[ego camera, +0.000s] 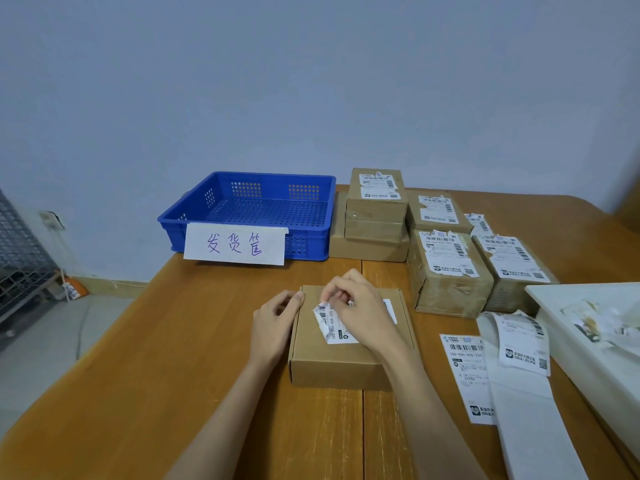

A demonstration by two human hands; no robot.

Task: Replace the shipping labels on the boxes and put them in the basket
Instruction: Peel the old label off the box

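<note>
A flat brown cardboard box (332, 358) lies on the wooden table (173, 358) in front of me. A white shipping label (329, 327) on its lid is partly peeled, its left corner curled up. My right hand (360, 306) pinches that lifted edge. My left hand (277, 323) grips the box's left side and holds it still. The blue plastic basket (249, 209) with a handwritten paper sign (235, 244) stands behind, with nothing visible inside it.
Several taped brown boxes (446, 271) with torn labels stand stacked at the back right. Fresh labels (465, 372) and a strip of backing paper (523, 393) lie at the right. A white tray (588, 327) holds label scraps. A wall runs behind.
</note>
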